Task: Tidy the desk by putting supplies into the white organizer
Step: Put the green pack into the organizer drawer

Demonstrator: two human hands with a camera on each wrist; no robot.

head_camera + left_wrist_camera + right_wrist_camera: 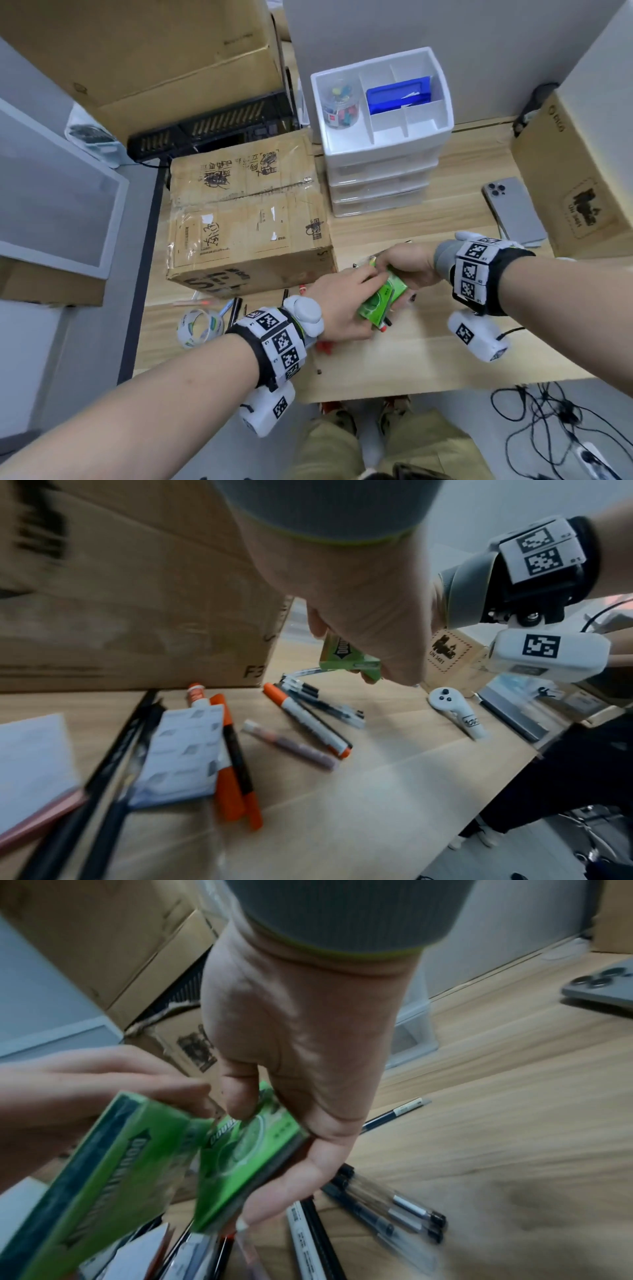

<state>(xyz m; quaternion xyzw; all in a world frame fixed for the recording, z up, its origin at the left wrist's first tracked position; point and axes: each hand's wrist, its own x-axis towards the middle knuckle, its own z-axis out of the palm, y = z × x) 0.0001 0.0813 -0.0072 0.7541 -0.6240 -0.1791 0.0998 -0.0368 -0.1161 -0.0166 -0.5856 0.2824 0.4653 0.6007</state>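
Over the wooden desk both hands hold green packs close together. My right hand (407,265) (301,1056) grips one green pack (246,1153) between thumb and fingers. My left hand (337,305) (363,615) holds a second green pack (95,1185) (346,656) just beside it. In the head view the green packs (380,301) overlap. Under the hands lie pens (394,1207) and an orange-capped marker (304,718). The white organizer (387,152) stands at the back; its top tray holds a jar of coloured clips (340,102) and a blue box (399,94).
A large cardboard box (246,219) sits left of the organizer, close behind the hands. A tape roll (200,327) lies near the desk's left edge. A grey phone (513,212) and another cardboard box (575,178) are at the right. A small white device (455,710) lies on the desk.
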